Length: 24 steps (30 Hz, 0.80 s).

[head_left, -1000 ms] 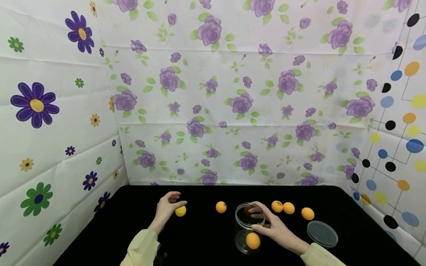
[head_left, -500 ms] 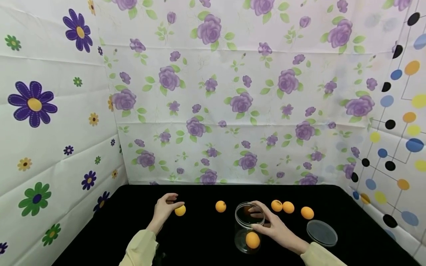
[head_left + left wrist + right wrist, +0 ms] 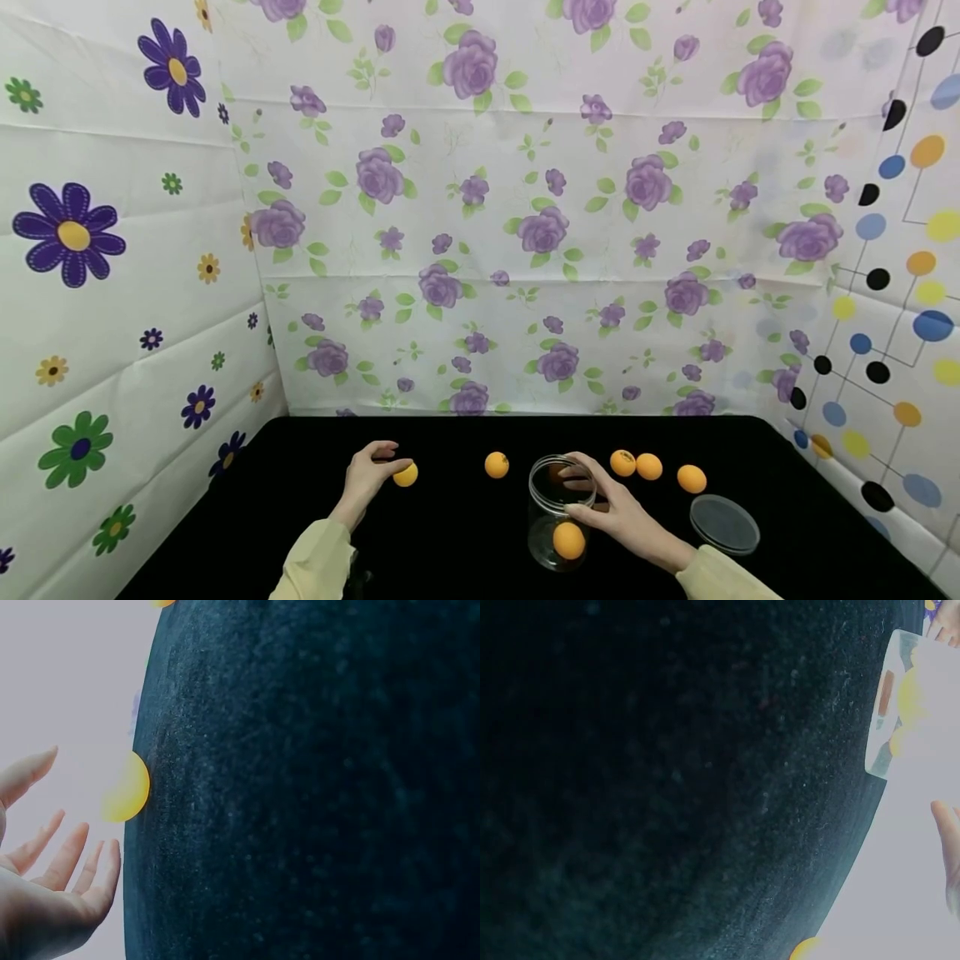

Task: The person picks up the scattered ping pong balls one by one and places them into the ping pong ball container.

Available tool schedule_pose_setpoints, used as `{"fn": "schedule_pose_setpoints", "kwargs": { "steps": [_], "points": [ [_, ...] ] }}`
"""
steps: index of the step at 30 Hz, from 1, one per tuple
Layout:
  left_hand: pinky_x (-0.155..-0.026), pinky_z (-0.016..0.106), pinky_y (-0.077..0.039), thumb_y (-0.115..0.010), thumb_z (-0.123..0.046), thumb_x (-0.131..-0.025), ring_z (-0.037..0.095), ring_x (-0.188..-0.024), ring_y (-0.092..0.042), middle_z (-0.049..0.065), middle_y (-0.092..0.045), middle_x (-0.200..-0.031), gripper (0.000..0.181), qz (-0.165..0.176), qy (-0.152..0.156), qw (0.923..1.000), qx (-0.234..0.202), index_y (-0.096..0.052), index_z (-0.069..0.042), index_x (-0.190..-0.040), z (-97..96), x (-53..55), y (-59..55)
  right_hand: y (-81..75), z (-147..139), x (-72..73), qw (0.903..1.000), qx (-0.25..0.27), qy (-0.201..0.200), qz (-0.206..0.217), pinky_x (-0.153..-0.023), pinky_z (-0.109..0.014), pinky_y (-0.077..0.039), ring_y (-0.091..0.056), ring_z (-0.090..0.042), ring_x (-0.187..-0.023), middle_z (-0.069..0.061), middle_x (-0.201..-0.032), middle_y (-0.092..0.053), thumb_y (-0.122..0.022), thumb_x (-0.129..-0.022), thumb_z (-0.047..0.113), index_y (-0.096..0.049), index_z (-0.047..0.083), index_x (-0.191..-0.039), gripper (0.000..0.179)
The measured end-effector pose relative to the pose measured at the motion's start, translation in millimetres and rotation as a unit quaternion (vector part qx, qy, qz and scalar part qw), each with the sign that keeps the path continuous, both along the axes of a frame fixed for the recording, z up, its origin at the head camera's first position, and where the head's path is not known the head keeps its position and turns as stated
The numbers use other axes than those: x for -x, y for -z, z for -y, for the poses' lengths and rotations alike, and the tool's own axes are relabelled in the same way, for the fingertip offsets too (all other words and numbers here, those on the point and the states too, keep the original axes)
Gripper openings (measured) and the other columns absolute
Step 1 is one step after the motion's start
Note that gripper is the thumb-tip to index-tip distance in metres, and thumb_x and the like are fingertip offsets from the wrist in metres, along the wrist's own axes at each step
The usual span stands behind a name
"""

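A yellow-orange ping-pong ball (image 3: 406, 475) lies on the left of the black table. My left hand (image 3: 365, 482) is beside it, its thumb tip overlapping the ball in the head view. The left wrist view shows that hand's (image 3: 60, 892) fingers spread, with a gap to the ball (image 3: 131, 787). My right hand (image 3: 618, 517) curls around the upper part of a clear jar (image 3: 543, 533), thumb on the near side, fingers seen through the wall. The jar stands upright without its lid, an orange ping-pong ball (image 3: 568, 541) showing low in it. The right wrist view catches the jar (image 3: 877, 742) and thumb (image 3: 946, 836).
Between the hands, farther back, lies another orange ball (image 3: 497, 465). Right of the jar are three more: a printed ball (image 3: 622, 462), its close neighbour (image 3: 648, 467) and one farther right (image 3: 692, 479). A round clear lid (image 3: 724, 525) lies at the right. Patterned cloth walls surround the table.
The whole head view has shifted very slightly. Both hands, the jar and the balls keep practically the same places relative to each other.
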<state>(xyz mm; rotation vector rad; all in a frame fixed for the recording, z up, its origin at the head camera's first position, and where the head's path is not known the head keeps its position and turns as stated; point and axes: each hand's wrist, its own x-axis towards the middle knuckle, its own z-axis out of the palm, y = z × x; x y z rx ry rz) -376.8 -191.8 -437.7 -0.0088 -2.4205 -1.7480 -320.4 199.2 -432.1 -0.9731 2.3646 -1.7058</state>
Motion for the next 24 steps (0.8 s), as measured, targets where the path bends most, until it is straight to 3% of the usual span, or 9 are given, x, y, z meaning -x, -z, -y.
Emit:
{"fn": "schedule_pose_setpoints", "kwargs": {
  "steps": [4,15,24],
  "points": [
    [-0.079,0.043,-0.045,-0.071,-0.017,-0.079,0.032,-0.093,-0.052,0.024,-0.051,-0.111,0.049,0.007,0.006,0.9999,-0.014,-0.053,0.008,-0.116,-0.3,-0.3,0.8,-0.4,0.4,0.1,1.0000,-0.002,0.002,-0.001,-0.082,-0.037,-0.044,-0.040,-0.035,-0.117,-0.017,-0.131,-0.038,-0.047,-0.095,0.006,-0.023,0.017,-0.143,0.055],
    [-0.075,0.041,-0.047,-0.073,-0.016,-0.078,0.031,-0.090,-0.054,0.021,-0.054,-0.106,0.046,-0.007,-0.005,0.9999,0.014,-0.055,0.008,-0.113,-2.3,-0.2,5.7,0.7,-0.6,1.5,1.0000,-0.005,0.004,0.004,-0.082,-0.037,-0.043,-0.040,-0.034,-0.117,-0.017,-0.131,-0.039,-0.047,-0.095,0.006,-0.023,0.018,-0.143,0.055],
    [-0.074,0.041,-0.047,-0.072,-0.015,-0.078,0.029,-0.089,-0.054,0.016,-0.055,-0.102,0.044,0.009,0.001,0.9999,0.007,-0.056,0.008,-0.112,-2.9,1.4,8.6,-0.7,0.2,-0.3,1.0000,-0.001,-0.001,0.006,-0.083,-0.036,-0.043,-0.038,-0.036,-0.118,-0.018,-0.132,-0.037,-0.046,-0.095,0.006,-0.022,0.017,-0.143,0.054]
  ]
}}
